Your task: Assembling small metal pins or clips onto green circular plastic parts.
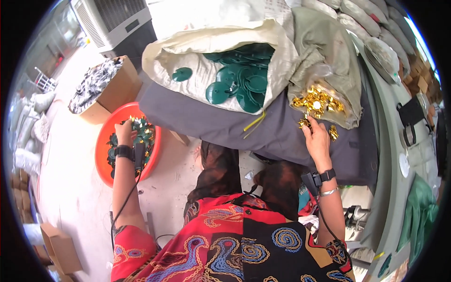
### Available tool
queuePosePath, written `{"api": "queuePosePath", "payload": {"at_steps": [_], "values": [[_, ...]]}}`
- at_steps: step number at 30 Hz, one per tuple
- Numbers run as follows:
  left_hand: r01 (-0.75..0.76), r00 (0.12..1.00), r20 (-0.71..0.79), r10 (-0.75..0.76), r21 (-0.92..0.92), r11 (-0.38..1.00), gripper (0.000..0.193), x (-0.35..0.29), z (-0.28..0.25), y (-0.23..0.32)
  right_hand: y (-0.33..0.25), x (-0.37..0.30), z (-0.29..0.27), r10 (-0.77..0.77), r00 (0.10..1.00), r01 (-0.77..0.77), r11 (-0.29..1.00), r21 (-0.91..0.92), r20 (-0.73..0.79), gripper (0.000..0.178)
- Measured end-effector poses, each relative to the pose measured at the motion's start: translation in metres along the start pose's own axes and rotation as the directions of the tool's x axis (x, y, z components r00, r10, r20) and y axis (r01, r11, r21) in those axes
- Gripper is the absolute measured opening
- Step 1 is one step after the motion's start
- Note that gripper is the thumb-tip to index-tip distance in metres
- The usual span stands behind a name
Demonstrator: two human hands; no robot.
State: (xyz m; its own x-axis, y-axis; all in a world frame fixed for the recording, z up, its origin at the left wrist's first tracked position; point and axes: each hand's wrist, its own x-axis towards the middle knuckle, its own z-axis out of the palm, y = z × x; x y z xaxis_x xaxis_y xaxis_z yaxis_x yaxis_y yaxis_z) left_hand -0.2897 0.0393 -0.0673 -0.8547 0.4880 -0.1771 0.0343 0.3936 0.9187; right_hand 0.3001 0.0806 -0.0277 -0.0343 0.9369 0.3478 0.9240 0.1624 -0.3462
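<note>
My left hand (pixel 125 131) reaches down into an orange basin (pixel 104 141) on the floor, resting among green discs topped with gold pieces (pixel 143 130); I cannot tell whether it grips one. My right hand (pixel 317 138) stretches up to a pile of small gold pieces (pixel 317 104) spilling from a grey-green sack (pixel 329 51). Its fingertips pinch at gold pieces at the pile's lower edge. A cream sack (pixel 197 70) full of dark green plastic discs (pixel 244 77) lies open between the two hands on a grey cloth (pixel 211 122).
A cardboard box (pixel 120 87) of black-and-white parts stands behind the basin. A cooler unit (pixel 112 21) is at the back left. Stacked sacks (pixel 366 19) line the back right, and another cardboard box (pixel 61 249) sits at lower left.
</note>
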Motion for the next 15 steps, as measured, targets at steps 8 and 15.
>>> {"api": "queuePosePath", "payload": {"at_steps": [8,15], "values": [[-0.797,0.585,0.348,0.732,0.082,0.598,0.031,-0.112,0.096,0.066,-0.015,0.009,0.027,-0.019,0.986,0.026,0.999,0.041,-0.166,0.025],[-0.797,0.580,0.607,0.543,0.284,0.533,0.040,-0.128,0.194,0.088,-0.009,0.004,0.027,0.064,0.967,-0.077,0.996,-0.043,-0.248,0.020]]}}
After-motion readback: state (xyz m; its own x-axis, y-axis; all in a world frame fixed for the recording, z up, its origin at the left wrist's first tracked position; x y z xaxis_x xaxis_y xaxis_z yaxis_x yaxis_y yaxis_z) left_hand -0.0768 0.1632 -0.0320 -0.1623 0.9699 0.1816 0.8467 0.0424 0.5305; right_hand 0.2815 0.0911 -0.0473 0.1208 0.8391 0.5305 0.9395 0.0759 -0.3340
